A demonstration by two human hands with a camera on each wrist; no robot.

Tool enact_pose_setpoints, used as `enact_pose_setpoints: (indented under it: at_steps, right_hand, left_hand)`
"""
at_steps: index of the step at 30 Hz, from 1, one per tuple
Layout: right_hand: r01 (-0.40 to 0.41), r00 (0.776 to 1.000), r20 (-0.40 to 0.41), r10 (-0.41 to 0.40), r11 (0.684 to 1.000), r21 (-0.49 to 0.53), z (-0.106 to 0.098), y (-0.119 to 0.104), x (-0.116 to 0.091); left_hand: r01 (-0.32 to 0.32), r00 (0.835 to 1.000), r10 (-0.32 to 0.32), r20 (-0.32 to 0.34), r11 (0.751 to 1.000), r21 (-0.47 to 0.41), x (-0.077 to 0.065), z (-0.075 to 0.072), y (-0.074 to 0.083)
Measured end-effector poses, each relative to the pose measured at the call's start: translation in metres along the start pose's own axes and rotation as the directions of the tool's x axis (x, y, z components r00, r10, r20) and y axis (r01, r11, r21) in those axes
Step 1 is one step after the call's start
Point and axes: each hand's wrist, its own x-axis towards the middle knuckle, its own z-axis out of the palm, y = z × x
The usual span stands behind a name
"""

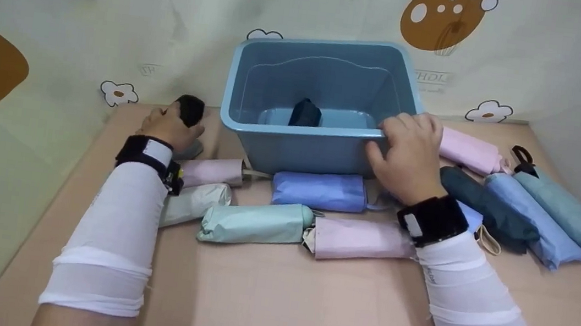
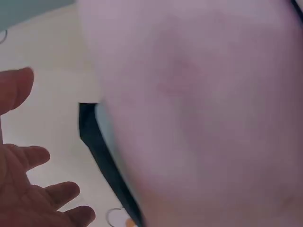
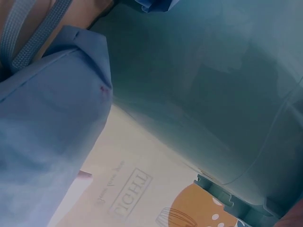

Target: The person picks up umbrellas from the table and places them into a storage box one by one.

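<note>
My right hand [image 1: 408, 155] holds the front rim of a blue plastic bin [image 1: 297, 150], fingers over the edge and thumb outside. One dark folded umbrella [image 1: 306, 114] lies inside the bin. My left hand [image 1: 168, 127] is left of the bin, beside a black rounded thing [image 1: 191, 110], perhaps an umbrella end. In the left wrist view the fingers [image 2: 64, 194] are spread and apart from the dark umbrella edge [image 2: 106, 151]. Below that hand lie a pale pink umbrella [image 1: 214, 171] and a grey-green umbrella [image 1: 196, 204].
In front of the bin lie a blue umbrella [image 1: 320, 190], a mint umbrella [image 1: 258, 224] and a pink umbrella [image 1: 361, 241]. Several more lie at the right, among them a dark green umbrella [image 1: 487, 209] and a teal umbrella [image 1: 564, 213]. A patterned wall covering [image 1: 186, 17] rises behind.
</note>
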Motion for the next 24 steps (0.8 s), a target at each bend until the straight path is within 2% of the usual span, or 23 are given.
enact_pose_setpoints:
  at_steps: [4, 7, 14, 20, 24]
  right_hand:
    - [0.008, 1.0, -0.008, -0.008, 1.0, 0.0, 0.001, 0.0, -0.001]
    - [0.009, 1.0, -0.011, -0.009, 1.0, 0.003, 0.001, -0.001, -0.001]
    - [-0.004, 1.0, 0.004, 0.004, 1.0, 0.001, -0.001, -0.001, 0.0]
    - [-0.016, 1.0, 0.017, 0.016, 1.0, -0.001, -0.001, -0.001, 0.0]
    - [-0.016, 1.0, 0.017, 0.016, 1.0, 0.004, -0.001, -0.001, 0.0]
  left_hand:
    - [-0.008, 0.996, 0.006, 0.087, 1.0, 0.025, 0.002, 0.0, -0.012]
    - [-0.012, 0.993, 0.008, 0.12, 0.999, 0.035, 0.002, -0.001, -0.015]
    - [0.04, 0.993, -0.044, 0.114, 0.998, 0.044, -0.004, -0.004, -0.016]
    - [0.067, 0.993, -0.071, 0.098, 0.997, 0.043, -0.001, -0.005, -0.023]
    - [0.092, 0.989, -0.092, 0.118, 0.996, 0.005, 0.001, -0.007, -0.03]
